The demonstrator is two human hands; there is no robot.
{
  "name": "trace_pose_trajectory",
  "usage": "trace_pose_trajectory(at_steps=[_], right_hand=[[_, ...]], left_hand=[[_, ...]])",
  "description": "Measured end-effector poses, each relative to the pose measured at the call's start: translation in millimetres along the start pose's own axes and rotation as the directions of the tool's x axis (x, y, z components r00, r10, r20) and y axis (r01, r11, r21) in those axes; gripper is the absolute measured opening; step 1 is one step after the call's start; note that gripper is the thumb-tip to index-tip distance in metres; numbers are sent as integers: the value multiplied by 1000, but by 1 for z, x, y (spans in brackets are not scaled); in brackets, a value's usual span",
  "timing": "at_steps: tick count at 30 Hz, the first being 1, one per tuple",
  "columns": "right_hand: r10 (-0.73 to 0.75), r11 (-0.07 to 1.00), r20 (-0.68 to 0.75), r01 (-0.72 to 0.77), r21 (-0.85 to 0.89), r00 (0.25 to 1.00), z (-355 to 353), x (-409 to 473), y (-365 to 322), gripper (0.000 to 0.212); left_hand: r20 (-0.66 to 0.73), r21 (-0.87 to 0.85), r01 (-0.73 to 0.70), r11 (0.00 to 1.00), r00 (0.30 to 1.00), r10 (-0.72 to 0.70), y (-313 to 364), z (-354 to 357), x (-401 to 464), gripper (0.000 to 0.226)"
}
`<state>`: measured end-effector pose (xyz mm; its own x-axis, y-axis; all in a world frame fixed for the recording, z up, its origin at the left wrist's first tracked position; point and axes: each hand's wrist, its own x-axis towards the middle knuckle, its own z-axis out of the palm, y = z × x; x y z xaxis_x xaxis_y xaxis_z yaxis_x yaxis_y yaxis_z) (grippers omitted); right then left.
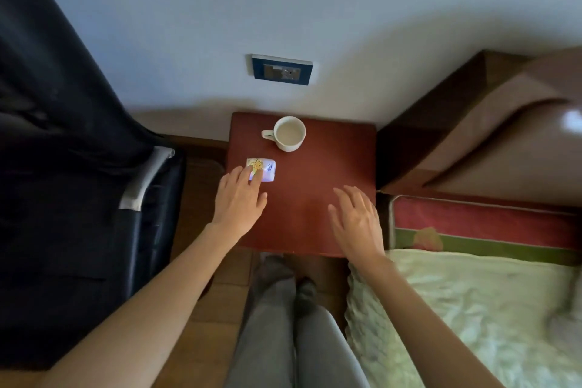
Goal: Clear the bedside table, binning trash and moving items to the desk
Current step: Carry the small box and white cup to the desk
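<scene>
1. The bedside table (330,173) is seen at frame centre, red-brown, between a dark chair and the bed.
2. The right hand (357,224) is held spread and empty at its lower right.
3. The left hand (241,198) is laid flat — fingers extended onto the wrapper.
4. The cup (289,133) stands upper centre.
5. The wrapper (267,167) lies centre-left — under the fingertips.

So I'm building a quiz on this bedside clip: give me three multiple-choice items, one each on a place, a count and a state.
1. Where on the bedside table is the white mug?
A. near the wall
B. at the front edge
C. under the right hand

2. How many items lie on it?
A. one
B. two
C. four

3. The left hand is:
A. lifting the mug
B. touching the small packet
C. off the table

Answers:
A, the mug stands at the back.
B, mug and packet only.
B, its fingertips rest on the packet; the right hand is open and holds nothing.
</scene>
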<state>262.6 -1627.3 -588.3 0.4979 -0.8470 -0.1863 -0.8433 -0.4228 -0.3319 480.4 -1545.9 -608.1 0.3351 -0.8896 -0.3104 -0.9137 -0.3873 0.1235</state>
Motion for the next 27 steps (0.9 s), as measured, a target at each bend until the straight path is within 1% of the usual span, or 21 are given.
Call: trace_pose_trajectory(at_steps=[6,10,13,19,21,24,27], right_hand=[[12,998,-23,-11,54,1000,44,43,-9,43],[-5,997,-21,7,77,1000,69,63,-12,40],[-23,992,-3,24,127,1000,87,77,-17,42],[-115,963,-39,120,241,993,119,96,-47,36],[-143,949,-60,154,276,988,126,101,-59,37],[-161,931,-75,177,319,984,131,109,-76,42],[-164,931,-103,189,313,981,136,120,-91,44]], left_hand=[[-33,-51,0,999,999,-2,-25,44,53,52],[-29,-62,-2,998,1000,0,-33,75,78,59],[-15,-98,7,995,1000,-9,-36,95,91,65],[-77,-162,-25,987,997,12,-45,124,94,67],[-83,-187,4,982,996,-20,-48,127,89,66],[-87,-236,72,969,992,-94,-53,127,81,60],[-97,-309,109,945,985,-145,-58,126,74,54]])
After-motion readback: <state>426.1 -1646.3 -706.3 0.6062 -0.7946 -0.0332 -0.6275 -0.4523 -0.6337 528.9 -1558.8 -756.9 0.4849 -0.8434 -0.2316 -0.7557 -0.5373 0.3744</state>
